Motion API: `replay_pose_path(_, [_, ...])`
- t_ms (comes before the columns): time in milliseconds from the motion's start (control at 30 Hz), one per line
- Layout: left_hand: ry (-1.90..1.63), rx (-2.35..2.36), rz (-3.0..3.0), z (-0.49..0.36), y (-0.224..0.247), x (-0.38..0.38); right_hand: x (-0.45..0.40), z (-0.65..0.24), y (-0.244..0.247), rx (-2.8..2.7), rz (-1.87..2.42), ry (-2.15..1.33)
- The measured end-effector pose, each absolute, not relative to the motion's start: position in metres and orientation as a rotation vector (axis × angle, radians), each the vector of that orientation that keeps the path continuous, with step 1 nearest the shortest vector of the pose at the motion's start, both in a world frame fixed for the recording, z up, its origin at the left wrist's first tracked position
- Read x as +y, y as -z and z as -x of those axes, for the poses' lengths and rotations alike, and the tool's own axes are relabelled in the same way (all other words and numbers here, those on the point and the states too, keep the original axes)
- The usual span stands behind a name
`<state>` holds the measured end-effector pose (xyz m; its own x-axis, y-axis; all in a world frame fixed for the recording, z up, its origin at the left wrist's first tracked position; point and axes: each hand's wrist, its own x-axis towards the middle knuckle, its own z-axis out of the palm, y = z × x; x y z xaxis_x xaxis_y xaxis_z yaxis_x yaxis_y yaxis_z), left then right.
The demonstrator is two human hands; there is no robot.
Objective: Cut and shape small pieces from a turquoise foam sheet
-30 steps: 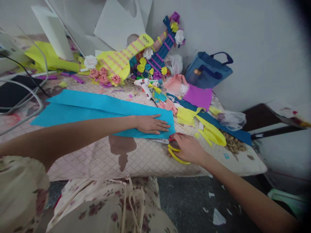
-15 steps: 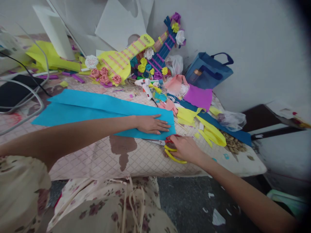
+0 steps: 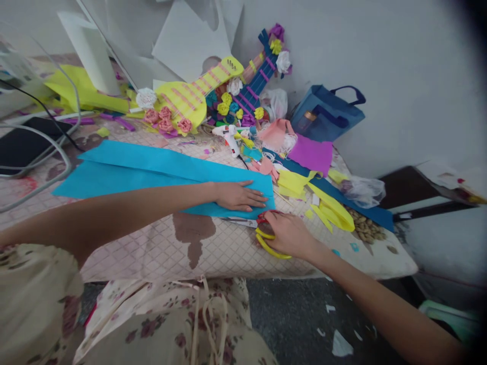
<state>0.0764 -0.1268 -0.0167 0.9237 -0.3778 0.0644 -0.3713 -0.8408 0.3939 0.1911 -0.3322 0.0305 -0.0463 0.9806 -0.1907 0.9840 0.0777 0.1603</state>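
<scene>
A long folded sheet of blue crepe paper [image 3: 152, 165] lies across the table. My left hand [image 3: 239, 196] rests flat on its right end, fingers stretched out and pressing the paper. Just below that end, my right hand [image 3: 291, 233] grips a pair of scissors [image 3: 274, 247] with red and yellow handles. Their blades point left along the paper's near edge, partly under it, so I cannot tell how far they are spread. A white glue gun [image 3: 230, 139] lies beyond the paper.
Behind stand a yellow paper guitar [image 3: 184, 101] and a dark blue one [image 3: 256, 86] with paper flowers. Yellow paper strips [image 3: 335, 210], a purple sheet [image 3: 312, 153] and peanuts [image 3: 368, 229] lie on the right. A blue bag [image 3: 323, 114] leans against the wall. A black tablet-like device [image 3: 28, 142] sits left.
The view has shifted slightly. Both hands stay almost where they were, the left flat on the blue paper and the right still holding the scissors.
</scene>
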Motion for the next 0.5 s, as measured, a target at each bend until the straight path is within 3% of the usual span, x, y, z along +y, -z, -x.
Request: replay_pose_path(500, [-0.087, -0.567, -2.652, -0.0770, 0.0218, -0.1256, -0.3285, -0.1864, -0.0265, 2.057, -1.939, 0.060])
